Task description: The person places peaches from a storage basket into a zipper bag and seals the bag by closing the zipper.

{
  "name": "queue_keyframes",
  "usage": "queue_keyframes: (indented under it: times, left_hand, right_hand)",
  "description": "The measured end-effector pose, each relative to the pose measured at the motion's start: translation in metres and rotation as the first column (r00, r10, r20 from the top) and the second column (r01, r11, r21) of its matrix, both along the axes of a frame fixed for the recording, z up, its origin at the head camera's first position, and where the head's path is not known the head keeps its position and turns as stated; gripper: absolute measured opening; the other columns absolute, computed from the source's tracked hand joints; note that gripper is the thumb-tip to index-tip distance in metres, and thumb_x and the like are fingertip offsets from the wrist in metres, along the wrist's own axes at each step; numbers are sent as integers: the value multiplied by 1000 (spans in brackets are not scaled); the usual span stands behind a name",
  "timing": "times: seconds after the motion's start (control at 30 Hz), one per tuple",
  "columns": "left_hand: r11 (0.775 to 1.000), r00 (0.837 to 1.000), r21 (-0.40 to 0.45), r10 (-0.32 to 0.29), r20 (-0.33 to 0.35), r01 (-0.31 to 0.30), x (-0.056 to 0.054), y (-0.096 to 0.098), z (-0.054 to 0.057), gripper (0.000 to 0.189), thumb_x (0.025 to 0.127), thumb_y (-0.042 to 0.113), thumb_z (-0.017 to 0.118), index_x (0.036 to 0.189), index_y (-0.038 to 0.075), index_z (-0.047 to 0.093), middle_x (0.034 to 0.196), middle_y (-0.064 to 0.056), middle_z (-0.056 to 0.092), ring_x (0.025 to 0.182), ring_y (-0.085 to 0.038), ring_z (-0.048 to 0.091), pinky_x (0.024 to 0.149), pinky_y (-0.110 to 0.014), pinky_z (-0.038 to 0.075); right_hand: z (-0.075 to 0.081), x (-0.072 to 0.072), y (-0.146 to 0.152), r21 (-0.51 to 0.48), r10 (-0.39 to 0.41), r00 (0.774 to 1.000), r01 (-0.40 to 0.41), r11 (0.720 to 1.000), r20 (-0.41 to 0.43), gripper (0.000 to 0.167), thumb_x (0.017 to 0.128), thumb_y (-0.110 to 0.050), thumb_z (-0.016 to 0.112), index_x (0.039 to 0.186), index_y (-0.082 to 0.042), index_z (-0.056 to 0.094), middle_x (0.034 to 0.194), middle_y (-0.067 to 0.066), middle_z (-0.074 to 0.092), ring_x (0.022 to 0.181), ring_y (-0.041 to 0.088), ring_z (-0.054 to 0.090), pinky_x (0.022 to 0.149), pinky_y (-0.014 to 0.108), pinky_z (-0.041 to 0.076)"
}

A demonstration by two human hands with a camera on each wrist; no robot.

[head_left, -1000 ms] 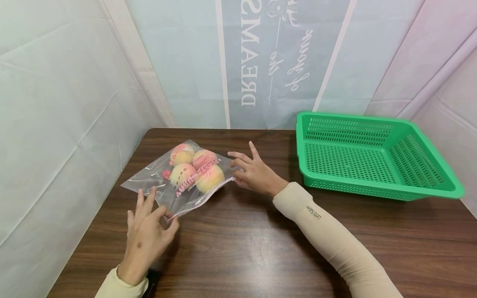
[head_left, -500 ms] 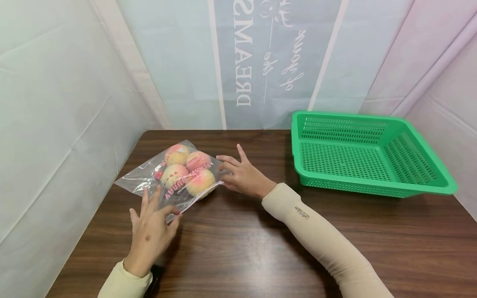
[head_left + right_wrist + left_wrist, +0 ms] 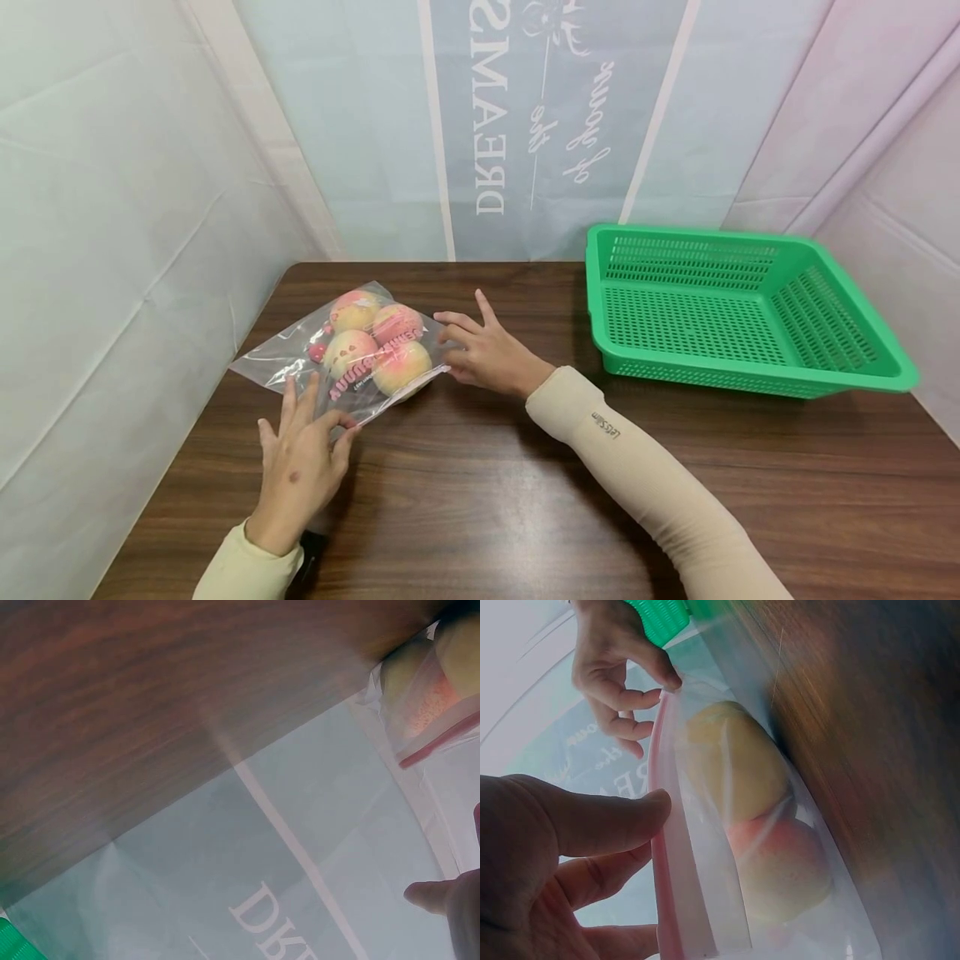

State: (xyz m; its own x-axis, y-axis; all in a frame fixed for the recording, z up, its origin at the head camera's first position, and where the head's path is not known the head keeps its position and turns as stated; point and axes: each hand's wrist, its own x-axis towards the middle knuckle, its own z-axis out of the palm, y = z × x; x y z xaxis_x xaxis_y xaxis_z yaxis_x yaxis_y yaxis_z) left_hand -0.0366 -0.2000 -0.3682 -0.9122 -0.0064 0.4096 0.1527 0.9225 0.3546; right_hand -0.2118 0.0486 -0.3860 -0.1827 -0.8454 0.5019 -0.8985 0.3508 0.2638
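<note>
A clear zip bag [image 3: 367, 406] with pink lettering lies at the left of the table, its near edge lifted toward me. Inside are several yellow-pink peaches [image 3: 350, 355]. My left hand [image 3: 294, 471] pinches the bag's near left end between thumb and index finger, the other fingers spread over the plastic. At the edge's other end, my right hand [image 3: 495, 354] pinches the corner, its index finger pointing up and away. A pink zip strip [image 3: 664, 892] runs between both hands in the left wrist view. Only fingers of the right hand show in the right wrist view.
A green perforated basket [image 3: 750, 379] stands at the table's right rear. The brown wooden table [image 3: 480, 500] meets a printed cloth backdrop [image 3: 510, 125] at the back, with pale cloth walls at both sides.
My left hand has shifted slightly right and forward along the bag's near edge. The right hand keeps its pinch on the corner. The head view has turned a little.
</note>
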Motion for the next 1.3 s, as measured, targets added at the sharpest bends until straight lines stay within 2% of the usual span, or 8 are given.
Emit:
queue_keyframes:
  times: [0.4, 0.7, 1.3]
  left_hand:
    - [1000, 1000, 10, -7, -30, 7, 0, -1, 0, 13, 79, 6, 82, 76, 11, 70, 146, -34, 42, 142, -56, 22, 88, -89, 13]
    - [1000, 1000, 16, -3, -28, 4, 0, -2, 0, 14, 79, 6, 82, 76, 12, 70, 147, -33, 42, 143, -55, 21, 88, -89, 13]
    - [1000, 1000, 23, 0, -26, 0, 2, -2, 0, 15, 78, 6, 82, 75, 12, 69, 146, -34, 43, 143, -55, 22, 87, -89, 14]
  right_hand:
    - [3, 0, 3, 6, -2, 1000, 2, 1000, 30, 6, 84, -19, 78, 84, -18, 73, 113, 0, 61, 137, 25, 44, 108, 73, 20]
    - [2, -1, 5, -6, 4, 1000, -4, 1000, 26, 9, 83, -17, 80, 78, -18, 71, 113, 0, 62, 136, 25, 45, 108, 73, 21]
    - [1, -3, 8, -33, 12, 999, -11, 999, 40, 12, 82, -14, 79, 76, -18, 69, 111, 1, 62, 136, 26, 46, 107, 74, 20]
